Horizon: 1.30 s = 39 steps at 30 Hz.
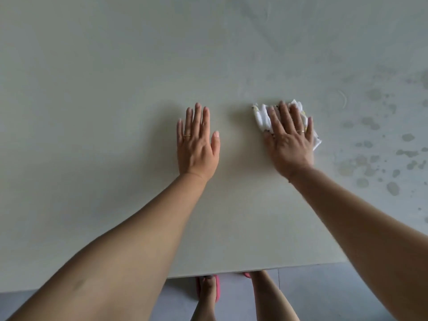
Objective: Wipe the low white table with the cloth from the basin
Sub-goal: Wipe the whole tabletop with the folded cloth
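The low white table (115,93) fills almost the whole view. A crumpled white cloth (262,118) with small printed marks lies on it right of centre. My right hand (289,140) presses flat on the cloth with straight, spread fingers, and the cloth shows at the fingertips and on both sides of the hand. My left hand (196,142) rests flat on the bare tabletop to the left of the cloth, fingers straight, holding nothing. The basin is not in view.
Wet blotches and droplets (370,163) cover the right part of the tabletop. The table's near edge (231,273) runs across the bottom, with grey floor below it and my feet in pink slippers (208,288) just under the edge.
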Available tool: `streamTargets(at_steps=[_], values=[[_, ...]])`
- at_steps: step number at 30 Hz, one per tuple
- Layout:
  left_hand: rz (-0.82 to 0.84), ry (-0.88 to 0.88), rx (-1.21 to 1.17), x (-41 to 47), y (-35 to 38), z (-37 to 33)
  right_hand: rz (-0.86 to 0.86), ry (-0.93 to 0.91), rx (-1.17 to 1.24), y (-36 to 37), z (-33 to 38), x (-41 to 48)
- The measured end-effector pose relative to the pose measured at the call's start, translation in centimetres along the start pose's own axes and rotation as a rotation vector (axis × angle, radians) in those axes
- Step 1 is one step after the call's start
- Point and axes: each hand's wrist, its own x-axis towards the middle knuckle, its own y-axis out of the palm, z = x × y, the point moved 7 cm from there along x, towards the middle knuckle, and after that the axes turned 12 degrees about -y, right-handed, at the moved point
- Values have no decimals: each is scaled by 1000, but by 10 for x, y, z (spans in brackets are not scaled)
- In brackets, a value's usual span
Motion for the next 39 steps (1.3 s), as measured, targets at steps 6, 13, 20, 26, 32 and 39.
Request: streamTargets(at_steps=[6,13,20,26,32,39], values=[[38,-43,57,0,13,6,-27,-174,29,20,87,-32],[22,-38,50,-2,7,3,60,-333,-53,0,18,26],[30,-52,68,0,10,5,-36,28,72,2,36,52],[23,-40,58,1,8,3,92,-562,-75,8,57,55],[17,-41,82,1,8,2,-63,99,43,-11,-15,116],[29,-61,121,2,9,2,56,-473,-32,18,100,87]])
